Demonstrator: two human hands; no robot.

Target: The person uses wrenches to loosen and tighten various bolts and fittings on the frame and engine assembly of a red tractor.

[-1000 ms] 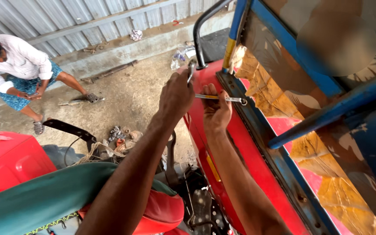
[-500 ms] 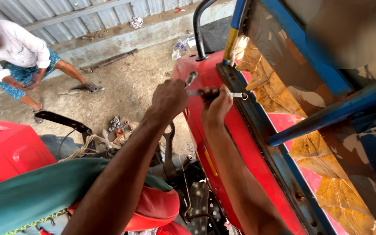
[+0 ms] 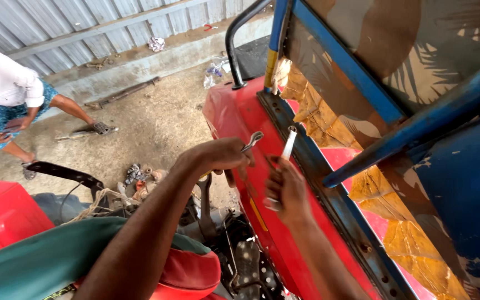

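While each hand, left hand (image 3: 220,158) and right hand (image 3: 287,186), grips a wrench (image 3: 288,145) (fingers closed), one may slip off the red fender (image 3: 234,111).

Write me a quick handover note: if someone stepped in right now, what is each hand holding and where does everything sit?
Left hand: closed on a wrench, its head just above the knuckles.
Right hand: grips a second spanner, pointing up toward the grey bolt strip.
Both hover over the red fender; neither tool visibly sits on a bolt.
Done or left: cannot tell.
Another person crouches on the floor, far left.
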